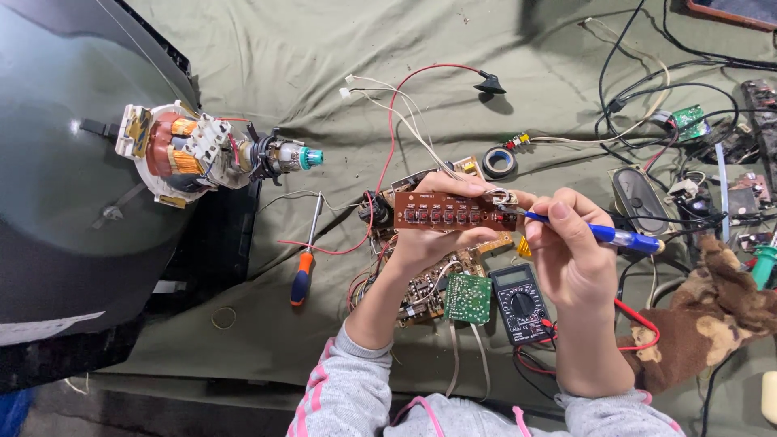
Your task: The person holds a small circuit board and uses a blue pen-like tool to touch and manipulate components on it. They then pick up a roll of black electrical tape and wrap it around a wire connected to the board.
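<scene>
My left hand grips a narrow brown circuit board with a row of small buttons, holding it up over a larger circuit board. My right hand holds a blue-handled tool like a pen, its metal tip touching the right end of the narrow board beside a coil of wire. White and red wires run from the boards up across the cloth.
A large picture tube with a copper yoke lies at left. An orange-handled screwdriver, a tape roll, a multimeter, a green board, a speaker, tangled cables and a brown cloth lie on the olive sheet.
</scene>
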